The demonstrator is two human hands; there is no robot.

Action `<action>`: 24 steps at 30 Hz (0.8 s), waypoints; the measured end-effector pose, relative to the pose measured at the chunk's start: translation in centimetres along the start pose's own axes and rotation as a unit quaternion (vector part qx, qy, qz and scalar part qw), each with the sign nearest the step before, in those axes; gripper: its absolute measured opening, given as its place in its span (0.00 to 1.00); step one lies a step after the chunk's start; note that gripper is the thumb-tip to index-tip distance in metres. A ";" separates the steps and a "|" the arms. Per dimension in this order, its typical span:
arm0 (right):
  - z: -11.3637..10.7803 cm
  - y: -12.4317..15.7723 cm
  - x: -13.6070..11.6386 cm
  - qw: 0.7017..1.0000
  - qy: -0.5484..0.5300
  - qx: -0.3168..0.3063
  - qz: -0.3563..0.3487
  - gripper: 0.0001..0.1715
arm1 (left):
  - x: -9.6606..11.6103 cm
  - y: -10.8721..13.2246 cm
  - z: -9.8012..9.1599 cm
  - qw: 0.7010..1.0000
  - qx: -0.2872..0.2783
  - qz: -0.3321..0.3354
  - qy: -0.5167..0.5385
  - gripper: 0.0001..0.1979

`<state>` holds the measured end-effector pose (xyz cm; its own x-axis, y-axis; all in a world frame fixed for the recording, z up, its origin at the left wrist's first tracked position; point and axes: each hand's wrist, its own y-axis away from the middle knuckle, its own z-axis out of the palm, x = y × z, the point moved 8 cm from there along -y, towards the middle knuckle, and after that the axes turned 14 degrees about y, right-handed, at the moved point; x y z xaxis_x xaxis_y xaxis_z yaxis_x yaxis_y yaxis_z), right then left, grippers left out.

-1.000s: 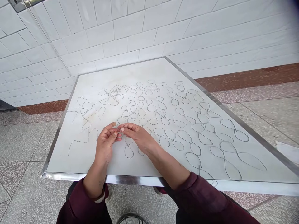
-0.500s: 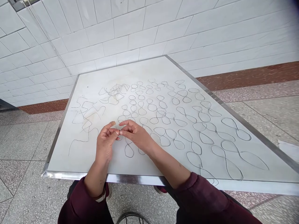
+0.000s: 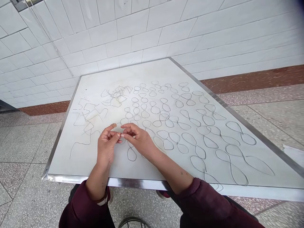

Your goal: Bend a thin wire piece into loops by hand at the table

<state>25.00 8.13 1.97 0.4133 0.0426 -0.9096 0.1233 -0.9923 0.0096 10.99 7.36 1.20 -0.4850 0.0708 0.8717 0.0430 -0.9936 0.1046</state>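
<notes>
My left hand (image 3: 108, 141) and my right hand (image 3: 137, 136) meet above the near left part of the white table (image 3: 78, 164). Thumbs and fingers of both are pinched close together on a thin wire, most of which is hidden by the fingertips. Just behind and below the fingers lie small figure-eight wire loops (image 3: 132, 154), some partly covered by my hands. To the left of my left hand are several bent, unlooped wires (image 3: 80, 143).
Larger figure-eight wires (image 3: 231, 167) spread across the right of the table, one overhanging the front edge. A tangled pile of wires (image 3: 117, 92) lies towards the back. Metal trim (image 3: 130, 183) borders the table, and a tiled wall (image 3: 133, 44) stands behind it. Below is a round stool (image 3: 134, 219).
Both hands stay pinched together in nearly the same place. The fingers have shifted only slightly, and the view has moved a little.
</notes>
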 end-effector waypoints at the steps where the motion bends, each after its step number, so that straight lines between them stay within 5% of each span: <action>1: 0.0 -0.1 0.2 1.000 -0.019 -0.001 0.003 0.13 | 0.1 0.0 0.1 1.000 0.000 0.006 -0.008 0.22; 10: 0.2 -0.6 1.0 0.983 -0.177 -0.034 0.025 0.08 | 0.4 0.2 0.7 0.995 -0.030 0.030 -0.090 0.21; 19: 0.8 -0.4 0.8 0.979 -0.198 -0.050 0.018 0.07 | -0.2 0.2 0.6 0.998 -0.037 -0.020 -0.042 0.24; 24: 0.6 -0.3 0.4 0.991 -0.128 -0.050 0.010 0.10 | 0.5 0.8 1.0 0.994 -0.027 0.008 -0.101 0.29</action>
<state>24.58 8.38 1.35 0.1768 -0.0205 -0.9840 0.2118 -0.9756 0.0583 11.63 6.72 2.21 -0.2990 0.0657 0.9520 -0.0011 -0.9977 0.0685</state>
